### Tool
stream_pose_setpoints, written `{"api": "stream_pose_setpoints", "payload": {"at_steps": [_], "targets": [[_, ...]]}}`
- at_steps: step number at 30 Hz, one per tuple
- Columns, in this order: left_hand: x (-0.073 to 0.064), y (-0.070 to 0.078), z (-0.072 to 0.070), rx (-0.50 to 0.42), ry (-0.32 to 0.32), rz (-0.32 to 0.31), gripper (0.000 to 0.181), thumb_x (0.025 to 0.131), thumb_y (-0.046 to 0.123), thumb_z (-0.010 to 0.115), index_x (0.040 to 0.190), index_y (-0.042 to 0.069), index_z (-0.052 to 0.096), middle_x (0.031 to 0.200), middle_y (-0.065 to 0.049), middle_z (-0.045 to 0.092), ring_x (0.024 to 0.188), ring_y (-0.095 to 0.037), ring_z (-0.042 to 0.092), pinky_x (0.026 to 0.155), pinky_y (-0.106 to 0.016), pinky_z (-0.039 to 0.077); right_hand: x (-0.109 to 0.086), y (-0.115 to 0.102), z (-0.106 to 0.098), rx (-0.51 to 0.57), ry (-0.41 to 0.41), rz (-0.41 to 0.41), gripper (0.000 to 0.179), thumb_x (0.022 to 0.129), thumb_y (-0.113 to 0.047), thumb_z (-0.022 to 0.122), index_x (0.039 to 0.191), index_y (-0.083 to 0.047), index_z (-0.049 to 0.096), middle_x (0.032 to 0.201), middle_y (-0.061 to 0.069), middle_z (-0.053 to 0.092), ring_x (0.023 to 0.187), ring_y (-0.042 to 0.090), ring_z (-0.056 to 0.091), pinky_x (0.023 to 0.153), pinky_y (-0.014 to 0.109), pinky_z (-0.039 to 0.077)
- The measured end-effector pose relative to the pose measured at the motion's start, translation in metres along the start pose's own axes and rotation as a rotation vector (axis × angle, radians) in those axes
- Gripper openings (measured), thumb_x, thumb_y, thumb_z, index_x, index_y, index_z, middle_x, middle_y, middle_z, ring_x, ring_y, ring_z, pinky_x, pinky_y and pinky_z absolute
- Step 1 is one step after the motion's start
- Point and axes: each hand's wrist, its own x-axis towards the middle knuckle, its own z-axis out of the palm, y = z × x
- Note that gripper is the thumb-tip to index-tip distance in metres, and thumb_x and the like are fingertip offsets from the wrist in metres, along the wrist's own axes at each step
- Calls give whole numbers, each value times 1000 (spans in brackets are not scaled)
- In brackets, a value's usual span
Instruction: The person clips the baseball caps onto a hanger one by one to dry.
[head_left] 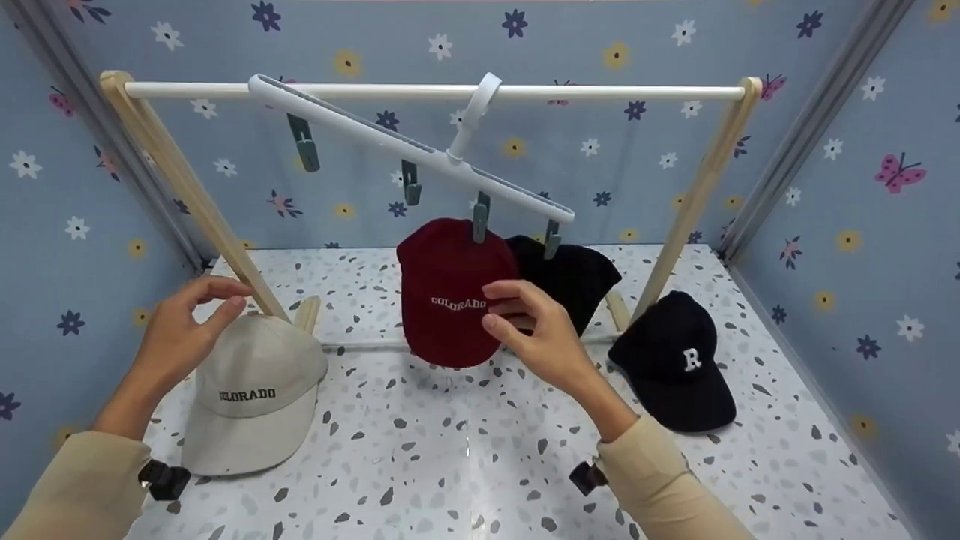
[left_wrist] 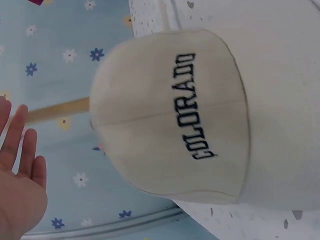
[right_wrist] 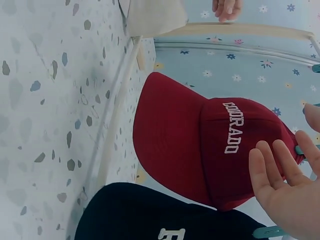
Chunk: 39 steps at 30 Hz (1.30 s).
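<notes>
A white hanger (head_left: pixel 360 135) hangs tilted, its left end higher, with several grey-green clips. From one clip hangs a red baseball cap (head_left: pixel 442 262) reading COLORADO; a black cap (head_left: pixel 577 289) hangs from the rightmost clip, partly behind it. My right hand (head_left: pixel 544 334) is in front of the red cap, fingers loosely bent and holding nothing. In the right wrist view, its fingers (right_wrist: pixel 272 167) overlap the red crown. My left hand (head_left: pixel 180 330) hovers by the crown of a beige COLORADO cap (head_left: pixel 255 412) with nothing in its grasp.
The hanger hooks over the white rail (head_left: pixel 637 92) of a wooden-legged rack (head_left: pixel 697 187). A second black cap (head_left: pixel 675 367) with a white R lies at the rack's right foot. Flowered walls (head_left: pixel 847 225) enclose the speckled tabletop (head_left: pixel 420 450) at the back and both sides.
</notes>
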Motion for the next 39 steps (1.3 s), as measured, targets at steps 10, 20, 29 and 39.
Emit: {"api": "stream_pose_setpoints", "payload": {"at_steps": [10,20,29,39], "targets": [[1,-31,-7,31,-111,-98,40,110,36,61,138,7,64,138,-21,62,129,-35,48,109,-64,34,-8,7,11,12,-36,13,40,104,-20,72,140,-4,63,140,11,64,124,29,66,104,37,56],[-1,-58,-7,-13,-194,-179,53,113,39,52,150,2,50,152,-29,49,141,-50,38,111,-74,28,-13,14,21,36,-53,17,41,104,-18,71,140,-2,62,142,15,63,125,32,65,104,38,55],[5,-68,3,-21,-284,-250,54,115,45,40,152,6,44,154,-28,46,145,-54,36,110,-80,30,-15,18,24,48,-54,36,41,103,-18,73,139,-2,63,139,15,64,123,30,66,104,39,55],[1,-76,9,3,-340,-307,60,114,53,34,152,7,44,151,-27,48,138,-52,45,105,-72,38,-16,22,27,73,-66,42,41,103,-17,73,139,0,63,138,17,64,122,32,66,105,40,55]]}}
